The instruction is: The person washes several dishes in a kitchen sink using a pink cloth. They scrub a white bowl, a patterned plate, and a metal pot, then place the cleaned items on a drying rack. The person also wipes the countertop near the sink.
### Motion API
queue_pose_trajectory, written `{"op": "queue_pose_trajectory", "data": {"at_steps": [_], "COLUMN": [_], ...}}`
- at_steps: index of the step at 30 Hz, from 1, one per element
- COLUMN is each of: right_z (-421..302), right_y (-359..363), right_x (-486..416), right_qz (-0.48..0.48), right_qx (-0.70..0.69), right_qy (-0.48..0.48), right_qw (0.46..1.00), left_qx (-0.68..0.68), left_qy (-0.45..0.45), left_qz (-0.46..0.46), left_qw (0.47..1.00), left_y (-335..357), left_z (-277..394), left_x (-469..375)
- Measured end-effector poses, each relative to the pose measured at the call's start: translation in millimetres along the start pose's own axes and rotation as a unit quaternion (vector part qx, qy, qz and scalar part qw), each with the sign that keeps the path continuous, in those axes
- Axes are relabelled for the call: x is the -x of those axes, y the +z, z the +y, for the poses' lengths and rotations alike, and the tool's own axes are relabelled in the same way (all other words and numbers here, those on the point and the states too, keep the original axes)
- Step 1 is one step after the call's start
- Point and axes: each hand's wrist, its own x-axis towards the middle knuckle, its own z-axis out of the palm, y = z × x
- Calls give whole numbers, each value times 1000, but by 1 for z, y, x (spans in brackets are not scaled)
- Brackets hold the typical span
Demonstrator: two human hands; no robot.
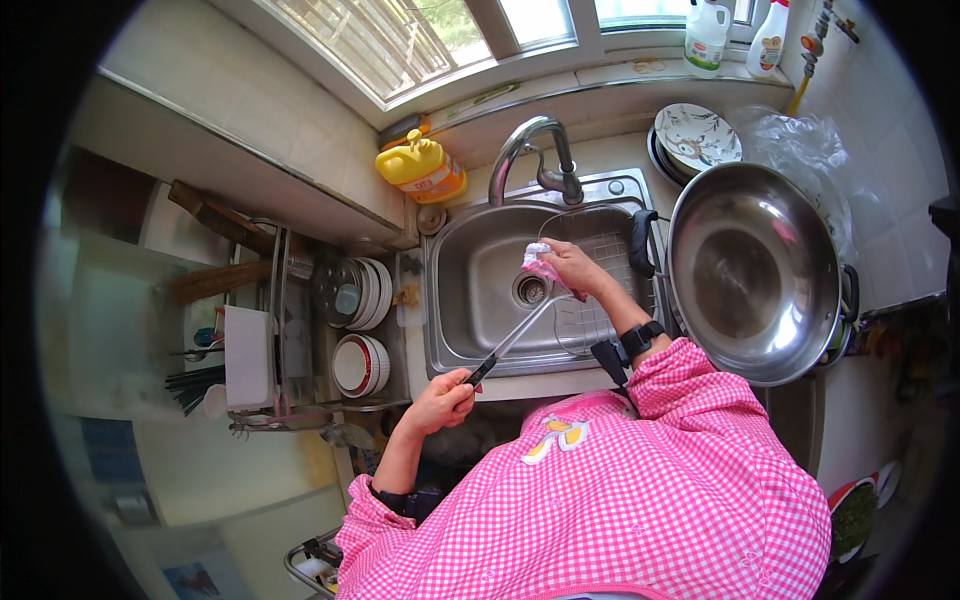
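My left hand (pixel 442 403) is closed around the black handle of a long metal utensil (pixel 517 330), which slants up to the right over the front of the sink. The far end of the utensil lies near my right hand, and its exact kind is hard to tell. My right hand (pixel 571 266) grips a bunched pink and white cloth (pixel 538 260) above the stainless steel sink (pixel 472 270), close to the drain (pixel 530 290). Beneath my right hand and forearm, a wire rack (pixel 604 255) sits in the right part of the basin.
A steel faucet (pixel 566 180) arches behind the basin. A large steel wok (pixel 754 274) stands right of the sink, near a patterned plate (pixel 697 136). Left are a yellow jug (pixel 422 169), stacked plates (pixel 375 292) and bowls (pixel 361 365). Bottles (pixel 706 37) stand on the sill.
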Motion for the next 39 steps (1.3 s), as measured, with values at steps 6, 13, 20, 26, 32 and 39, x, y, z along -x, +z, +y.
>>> {"op": "queue_pose_trajectory", "data": {"at_steps": [6,13,20,26,32,39], "right_z": [50,37,0,28,-25,-66], "right_y": [-9,-16,28,22,76,114], "right_x": [5,14,15,24,21,53], "right_qz": [98,373,305,247,88,-6], "right_qx": [116,35,233,-315,-571,-430], "right_qy": [70,78,-150,153,162,218], "right_qw": [986,924,911,903,800,876], "left_qx": [32,121,205,282,382,368], "left_qy": [11,53,63,134,69,57], "left_qz": [-13,48,27,93,19,101], "left_qw": [999,990,976,945,921,923], "left_y": [-2,-6,4,12,29,39], "left_z": [-13,-13,0,6,0,13], "left_x": [5,9,-13,-25,-55,-73]}}
